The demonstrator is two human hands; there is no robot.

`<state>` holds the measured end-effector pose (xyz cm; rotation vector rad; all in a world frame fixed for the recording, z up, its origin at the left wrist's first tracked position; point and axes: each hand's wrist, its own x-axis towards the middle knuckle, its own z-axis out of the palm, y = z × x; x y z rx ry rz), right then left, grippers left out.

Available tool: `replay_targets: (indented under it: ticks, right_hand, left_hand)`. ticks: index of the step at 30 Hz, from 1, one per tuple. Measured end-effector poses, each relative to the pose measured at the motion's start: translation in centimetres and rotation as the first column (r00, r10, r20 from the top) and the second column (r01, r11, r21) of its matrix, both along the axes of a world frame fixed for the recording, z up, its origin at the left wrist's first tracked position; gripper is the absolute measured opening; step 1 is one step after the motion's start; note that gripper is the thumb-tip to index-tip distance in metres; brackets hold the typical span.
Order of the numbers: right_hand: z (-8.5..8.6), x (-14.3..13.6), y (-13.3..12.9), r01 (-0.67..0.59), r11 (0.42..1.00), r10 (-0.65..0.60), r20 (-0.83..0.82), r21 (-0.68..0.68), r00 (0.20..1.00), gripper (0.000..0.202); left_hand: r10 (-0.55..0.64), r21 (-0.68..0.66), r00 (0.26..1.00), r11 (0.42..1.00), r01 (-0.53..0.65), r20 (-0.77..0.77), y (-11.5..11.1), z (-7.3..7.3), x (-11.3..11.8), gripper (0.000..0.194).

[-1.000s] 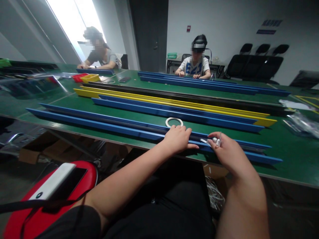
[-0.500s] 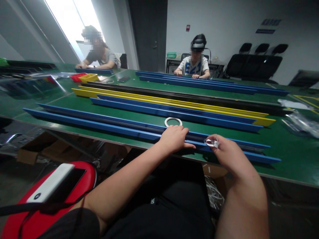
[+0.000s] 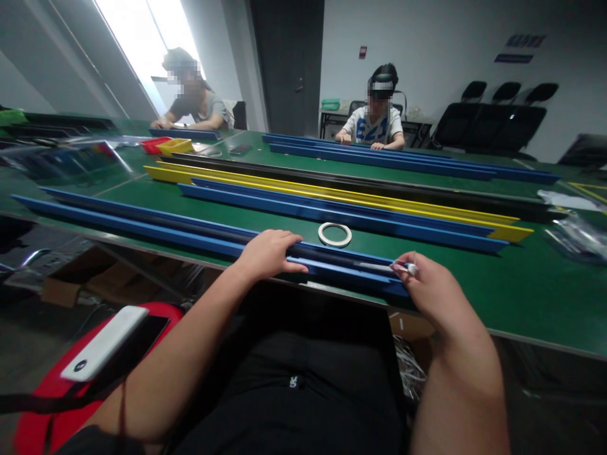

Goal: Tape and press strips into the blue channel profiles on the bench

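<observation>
Along the near table edge lies a long blue channel (image 3: 156, 229) with raised sides and a dark inside. My left hand (image 3: 268, 254) grips it near its middle, thumb on the near side and fingers over the far side. At its right end, my right hand (image 3: 420, 277) pinches a crumpled white strip (image 3: 412, 270). A pale straight piece of strip (image 3: 374, 267) shows inside the channel, leading toward those fingers. Just beyond the channel, a white tape roll (image 3: 334, 234) lies flat on the green table (image 3: 545, 297).
Behind the roll lie another blue channel (image 3: 341, 218), a yellow channel (image 3: 525, 234) and black channels (image 3: 403, 184). Clear plastic bags (image 3: 581, 235) are at the right. Two people sit across the table. A red stool (image 3: 35, 414) carries a white device (image 3: 105, 344).
The near blue channel has slid left, and my left hand has moved left with it. My right hand stays nearly in place, now at the channel's right end, with white strip showing inside.
</observation>
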<state>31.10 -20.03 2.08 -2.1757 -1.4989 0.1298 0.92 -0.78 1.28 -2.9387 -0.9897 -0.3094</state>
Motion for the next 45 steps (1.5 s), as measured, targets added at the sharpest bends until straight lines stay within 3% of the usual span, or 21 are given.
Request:
replay_targets:
  ticks: [4,8,11,14,16,19,23,29,34,40,45]
  right_hand:
    - [0.2,-0.5,-0.1,0.006,1.000,-0.003,0.109,-0.025,0.994,0.032]
    - [0.8,-0.7,-0.2,-0.035,0.993,0.019,0.138,0.111,0.990,0.028]
    - [1.0,-0.8,-0.3,0.044,0.985,-0.035,-0.060,0.164,0.998,0.014]
    - [0.8,-0.6,-0.4,0.136,0.980,-0.091,-0.284,0.144,0.955,0.015]
    - [0.6,-0.2,-0.5,0.153,0.982,-0.113,-0.310,0.107,0.944,0.019]
    - [0.5,0.2,-0.5,0.146,0.986,-0.129,-0.177,0.082,0.976,0.025]
    - [0.6,0.1,-0.3,0.093,0.992,-0.089,-0.055,0.082,0.995,0.025]
    - [0.4,0.0,-0.2,0.085,0.995,-0.080,0.089,-0.052,0.993,0.037]
    - [0.5,0.2,-0.3,-0.002,1.000,0.004,0.084,-0.024,0.996,0.027]
    - [0.9,0.0,-0.5,0.083,0.996,-0.086,-0.081,-0.036,0.993,0.017]
    - [0.5,0.4,-0.6,0.072,0.997,-0.069,-0.095,0.031,0.993,0.018]
  left_hand:
    - [-0.012,-0.003,1.000,1.000,0.012,0.024,1.3,-0.2,-1.9,0.076]
    - [-0.030,0.008,0.999,1.000,0.029,0.040,1.3,-0.3,-2.0,0.076]
    - [-0.035,0.007,0.999,0.999,0.035,0.037,1.2,-0.3,-1.8,0.074]
    - [-0.032,-0.017,0.999,0.999,0.033,0.016,1.1,-0.1,-1.5,0.074]
    - [-0.019,-0.029,1.000,0.999,0.019,0.004,0.9,-0.1,-0.9,0.074]
    - [-0.036,-0.041,0.999,0.999,0.036,-0.009,-0.1,0.1,0.8,0.072]
    - [-0.130,-0.028,0.991,0.991,0.130,-0.011,-2.3,0.1,4.6,0.067]
    - [-0.202,-0.010,0.979,0.979,0.202,-0.018,-4.2,-0.3,9.4,0.067]
    - [-0.189,0.042,0.982,0.981,0.188,0.003,-4.4,-0.6,9.6,0.070]
    - [-0.175,0.084,0.985,0.981,0.174,0.003,-4.7,-0.8,9.2,0.071]
    - [-0.182,0.088,0.983,0.979,0.181,0.007,-4.5,-0.8,9.1,0.073]
